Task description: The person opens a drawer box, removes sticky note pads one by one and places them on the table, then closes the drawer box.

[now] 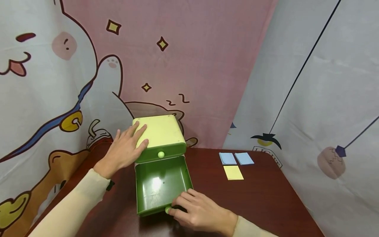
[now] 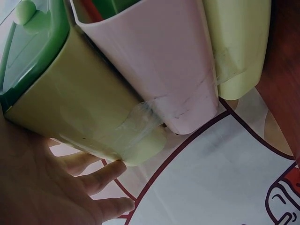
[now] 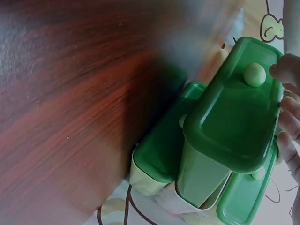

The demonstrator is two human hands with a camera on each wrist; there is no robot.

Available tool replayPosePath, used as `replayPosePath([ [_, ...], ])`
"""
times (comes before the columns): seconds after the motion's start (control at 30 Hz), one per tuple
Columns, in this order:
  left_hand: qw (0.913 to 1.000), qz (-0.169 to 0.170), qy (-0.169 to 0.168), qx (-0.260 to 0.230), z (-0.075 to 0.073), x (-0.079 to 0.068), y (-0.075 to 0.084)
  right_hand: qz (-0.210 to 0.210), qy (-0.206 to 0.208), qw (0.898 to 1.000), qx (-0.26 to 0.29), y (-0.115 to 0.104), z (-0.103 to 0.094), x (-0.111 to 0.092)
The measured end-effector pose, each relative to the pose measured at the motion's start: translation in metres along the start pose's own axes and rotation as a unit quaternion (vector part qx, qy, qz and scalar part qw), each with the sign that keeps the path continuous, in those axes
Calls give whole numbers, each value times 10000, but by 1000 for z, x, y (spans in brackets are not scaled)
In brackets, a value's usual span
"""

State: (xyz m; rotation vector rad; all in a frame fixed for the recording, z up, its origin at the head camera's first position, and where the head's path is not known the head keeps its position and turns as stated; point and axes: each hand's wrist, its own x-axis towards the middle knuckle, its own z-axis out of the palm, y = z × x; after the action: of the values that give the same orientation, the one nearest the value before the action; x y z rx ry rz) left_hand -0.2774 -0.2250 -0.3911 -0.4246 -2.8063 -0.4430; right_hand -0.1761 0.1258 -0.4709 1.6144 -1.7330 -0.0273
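A small drawer cabinet (image 1: 160, 130) has a pale yellow top and green drawer fronts. Its middle drawer (image 1: 161, 181) is pulled far out, with bare green plastic showing inside. My left hand (image 1: 125, 148) rests on the cabinet's top left edge, fingers spread; in the left wrist view those fingers (image 2: 101, 178) lie against the yellow casing. At the drawer's front right corner, my right hand (image 1: 201, 210) grips the front rim, thumb beside the round light green knob (image 1: 167, 209). The right wrist view has the same knob (image 3: 254, 75) close to the thumb, with the other fingers along the rim.
Two blue sticky-note pads (image 1: 227, 158) and a yellow pad (image 1: 233, 172) lie on the dark red-brown table (image 1: 266, 197), right of the cabinet. A printed cartoon cloth (image 1: 192, 65) hangs behind. Clear tape (image 2: 140, 117) joins the cabinet's yellow and pink tiers.
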Motion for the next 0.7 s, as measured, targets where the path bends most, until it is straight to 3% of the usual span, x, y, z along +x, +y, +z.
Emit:
replayPosePath([
  [0.2,10000,33,20,-9,-2,0,2,-504,-465,9963,-526,0,1,1],
  [0.4,10000,18,11,-23,0,-2,0,-1011,-483,9896,-897,-3,11,2],
  [0.7,10000,-15,-29,13,2,0,-2,-983,-473,9874,-1143,-7,11,10],
])
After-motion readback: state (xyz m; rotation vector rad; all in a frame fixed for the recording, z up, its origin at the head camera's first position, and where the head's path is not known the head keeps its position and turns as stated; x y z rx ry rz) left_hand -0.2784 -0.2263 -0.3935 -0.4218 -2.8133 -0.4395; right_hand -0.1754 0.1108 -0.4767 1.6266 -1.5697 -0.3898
